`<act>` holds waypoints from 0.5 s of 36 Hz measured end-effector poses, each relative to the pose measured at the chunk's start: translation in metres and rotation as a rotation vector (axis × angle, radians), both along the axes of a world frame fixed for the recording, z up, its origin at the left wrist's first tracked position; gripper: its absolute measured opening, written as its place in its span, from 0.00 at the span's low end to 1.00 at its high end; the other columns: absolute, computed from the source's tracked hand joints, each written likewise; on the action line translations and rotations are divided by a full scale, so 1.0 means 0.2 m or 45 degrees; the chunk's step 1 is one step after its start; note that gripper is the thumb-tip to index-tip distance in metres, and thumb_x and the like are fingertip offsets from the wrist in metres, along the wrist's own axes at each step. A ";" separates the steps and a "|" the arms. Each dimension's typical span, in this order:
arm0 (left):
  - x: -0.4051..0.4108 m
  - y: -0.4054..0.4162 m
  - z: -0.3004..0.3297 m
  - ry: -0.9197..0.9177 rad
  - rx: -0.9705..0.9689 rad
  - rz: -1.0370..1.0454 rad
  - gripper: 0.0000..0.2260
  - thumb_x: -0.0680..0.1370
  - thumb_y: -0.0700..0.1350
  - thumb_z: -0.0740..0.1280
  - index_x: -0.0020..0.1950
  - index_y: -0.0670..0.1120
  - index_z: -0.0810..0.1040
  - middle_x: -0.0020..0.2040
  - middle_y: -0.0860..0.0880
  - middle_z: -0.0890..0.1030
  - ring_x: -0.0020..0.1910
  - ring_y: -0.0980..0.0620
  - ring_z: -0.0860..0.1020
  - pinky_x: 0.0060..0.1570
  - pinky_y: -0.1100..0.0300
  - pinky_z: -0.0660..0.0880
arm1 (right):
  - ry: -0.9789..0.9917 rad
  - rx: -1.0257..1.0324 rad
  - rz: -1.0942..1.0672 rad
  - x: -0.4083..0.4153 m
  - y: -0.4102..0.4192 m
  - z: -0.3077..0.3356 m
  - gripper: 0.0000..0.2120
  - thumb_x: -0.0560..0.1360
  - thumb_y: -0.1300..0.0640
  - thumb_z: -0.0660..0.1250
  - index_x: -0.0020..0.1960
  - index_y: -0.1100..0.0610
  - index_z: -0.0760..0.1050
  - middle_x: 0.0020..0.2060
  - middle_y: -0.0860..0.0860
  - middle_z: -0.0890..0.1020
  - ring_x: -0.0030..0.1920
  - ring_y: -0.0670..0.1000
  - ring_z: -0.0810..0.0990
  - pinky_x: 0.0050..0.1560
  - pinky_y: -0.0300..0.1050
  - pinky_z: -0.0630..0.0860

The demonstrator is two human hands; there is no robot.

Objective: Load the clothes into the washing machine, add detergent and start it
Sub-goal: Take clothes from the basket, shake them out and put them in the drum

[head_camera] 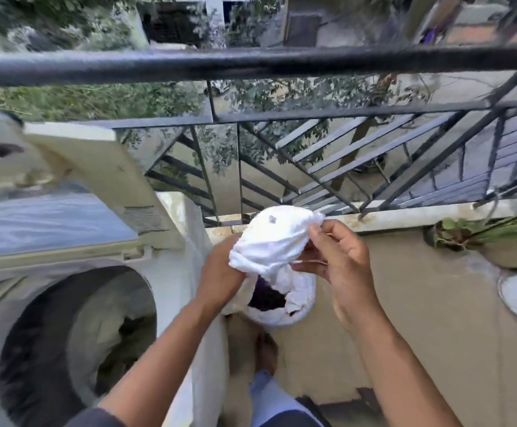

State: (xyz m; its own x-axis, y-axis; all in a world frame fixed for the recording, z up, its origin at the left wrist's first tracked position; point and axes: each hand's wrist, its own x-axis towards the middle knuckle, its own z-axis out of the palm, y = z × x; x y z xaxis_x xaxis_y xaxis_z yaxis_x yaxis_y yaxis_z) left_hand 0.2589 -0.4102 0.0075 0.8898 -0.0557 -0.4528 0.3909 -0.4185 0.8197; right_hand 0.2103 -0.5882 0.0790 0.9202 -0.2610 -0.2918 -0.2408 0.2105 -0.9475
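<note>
Clothes: a white cloth [269, 241] is held beside the washing machine [75, 328], ready for loading.
Hands: the cloth is gripped by the left hand [220, 272] and pinched by the right hand [337, 257].

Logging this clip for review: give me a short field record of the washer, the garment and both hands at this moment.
setting: balcony with a dark railing
washing machine: top-loader, lid raised, drum open
white garment: held up to the right of the machine, not yet in the drum
left hand: grips the garment's lower edge
right hand: pinches its upper edge
bag: white, below the hands, dark clothes inside
</note>
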 end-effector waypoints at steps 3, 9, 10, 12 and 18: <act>-0.06 0.12 0.21 -0.115 -0.212 -0.068 0.12 0.75 0.40 0.68 0.52 0.55 0.86 0.46 0.55 0.88 0.44 0.59 0.83 0.44 0.54 0.84 | 0.136 -0.250 -0.150 -0.07 -0.02 -0.09 0.05 0.83 0.58 0.66 0.51 0.58 0.80 0.45 0.57 0.88 0.45 0.61 0.87 0.46 0.53 0.83; -0.12 0.21 0.54 -0.088 -0.595 -0.011 0.11 0.80 0.41 0.71 0.55 0.56 0.88 0.53 0.48 0.88 0.54 0.44 0.86 0.46 0.40 0.85 | 0.328 -0.655 0.278 -0.22 -0.01 -0.46 0.42 0.58 0.47 0.74 0.71 0.38 0.67 0.65 0.46 0.79 0.63 0.49 0.81 0.62 0.60 0.79; -0.13 0.24 0.57 -0.095 -0.640 -0.020 0.13 0.81 0.39 0.70 0.54 0.58 0.88 0.54 0.48 0.88 0.56 0.43 0.86 0.46 0.39 0.85 | 0.342 -0.678 0.335 -0.24 0.02 -0.49 0.48 0.55 0.46 0.77 0.73 0.40 0.63 0.67 0.47 0.76 0.66 0.50 0.79 0.63 0.58 0.79; -0.16 0.30 0.65 -0.102 -0.730 -0.041 0.12 0.82 0.39 0.69 0.58 0.55 0.86 0.58 0.45 0.87 0.57 0.41 0.85 0.47 0.36 0.84 | 0.382 -0.679 0.325 -0.26 0.09 -0.51 0.50 0.51 0.43 0.81 0.70 0.43 0.64 0.65 0.49 0.77 0.64 0.50 0.79 0.61 0.55 0.80; -0.29 0.55 0.76 -0.134 -0.786 -0.047 0.16 0.81 0.44 0.69 0.68 0.42 0.79 0.60 0.38 0.85 0.57 0.35 0.85 0.49 0.35 0.83 | 0.279 -0.526 0.145 -0.27 0.32 -0.26 0.04 0.78 0.57 0.72 0.50 0.49 0.82 0.46 0.49 0.87 0.53 0.54 0.85 0.45 0.41 0.78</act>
